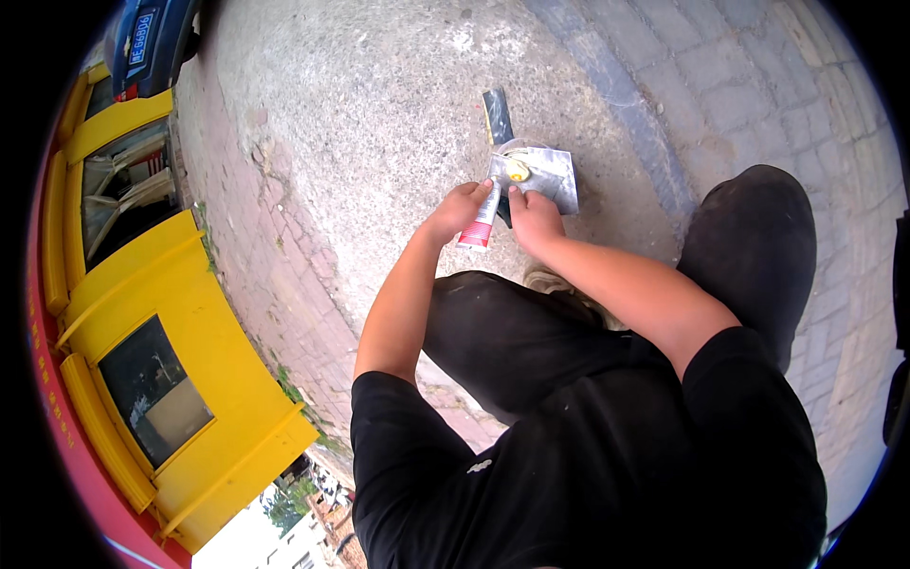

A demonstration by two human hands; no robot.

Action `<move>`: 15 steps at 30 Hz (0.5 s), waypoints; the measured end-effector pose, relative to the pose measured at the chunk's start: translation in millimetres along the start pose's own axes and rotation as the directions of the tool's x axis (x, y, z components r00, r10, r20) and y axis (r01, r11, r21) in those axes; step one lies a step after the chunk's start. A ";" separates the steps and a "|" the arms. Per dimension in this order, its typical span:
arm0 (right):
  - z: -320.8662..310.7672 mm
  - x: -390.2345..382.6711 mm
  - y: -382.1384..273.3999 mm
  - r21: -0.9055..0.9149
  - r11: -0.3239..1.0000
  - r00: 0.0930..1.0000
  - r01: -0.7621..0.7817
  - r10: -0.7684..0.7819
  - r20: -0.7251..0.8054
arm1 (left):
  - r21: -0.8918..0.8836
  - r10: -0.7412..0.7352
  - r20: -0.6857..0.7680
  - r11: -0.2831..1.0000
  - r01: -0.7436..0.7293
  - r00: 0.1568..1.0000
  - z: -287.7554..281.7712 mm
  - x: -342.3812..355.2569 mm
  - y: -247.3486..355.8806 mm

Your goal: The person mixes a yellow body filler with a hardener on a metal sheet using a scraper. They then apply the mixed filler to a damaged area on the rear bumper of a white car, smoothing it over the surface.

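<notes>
My left hand (457,211) is closed around a white and red squeeze tube (480,223), its flat red end pointing back toward me. My right hand (536,223) grips the near edge of a flat silver-grey metal plate (559,178), thumb on top. A dab of white and yellow paste (517,170) lies on the plate, close to the tube's far end. Under the right hand a dark part (504,212) shows; whether it belongs to the plate I cannot tell. Just beyond the plate is a dark flat strip (498,116) with a yellowish edge.
My bent knees in black trousers (754,256) flank the work. Rough concrete (360,123) meets brick paving (294,247) on the left and grey pavers (730,85) on the right. A yellow building front (227,332) stands left, with a dark blue car (156,43) at the upper left.
</notes>
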State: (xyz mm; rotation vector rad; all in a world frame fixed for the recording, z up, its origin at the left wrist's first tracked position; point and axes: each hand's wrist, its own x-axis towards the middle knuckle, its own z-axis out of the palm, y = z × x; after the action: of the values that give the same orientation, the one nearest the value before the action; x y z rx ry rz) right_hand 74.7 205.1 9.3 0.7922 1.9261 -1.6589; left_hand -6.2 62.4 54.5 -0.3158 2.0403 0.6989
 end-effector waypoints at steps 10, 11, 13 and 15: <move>-39.0 37.8 23.3 -0.264 0.964 0.916 0.003 -0.108 -0.386 | 0.323 0.178 -0.213 0.941 -0.103 0.961 -18.5 23.4 -16.5; -40.9 42.0 27.2 -0.246 0.969 0.945 0.020 -0.099 -0.312 | 0.313 0.177 -0.216 0.944 -0.103 0.960 -19.0 25.0 -18.5; -45.4 45.4 30.0 -0.210 0.977 0.984 0.042 -0.078 -0.163 | 0.301 0.177 -0.211 0.947 -0.108 0.961 -19.2 24.9 -18.0; -44.7 43.8 25.7 -0.201 0.979 0.975 0.025 -0.068 -0.213 | 0.295 0.183 -0.191 0.948 -0.121 0.964 -19.8 24.0 -11.2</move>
State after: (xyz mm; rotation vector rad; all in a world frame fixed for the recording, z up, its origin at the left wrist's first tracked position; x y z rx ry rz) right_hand 61.7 257.0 -32.1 0.8866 2.2359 -1.4271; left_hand -27.6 42.9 38.5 -0.0695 2.3575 0.4724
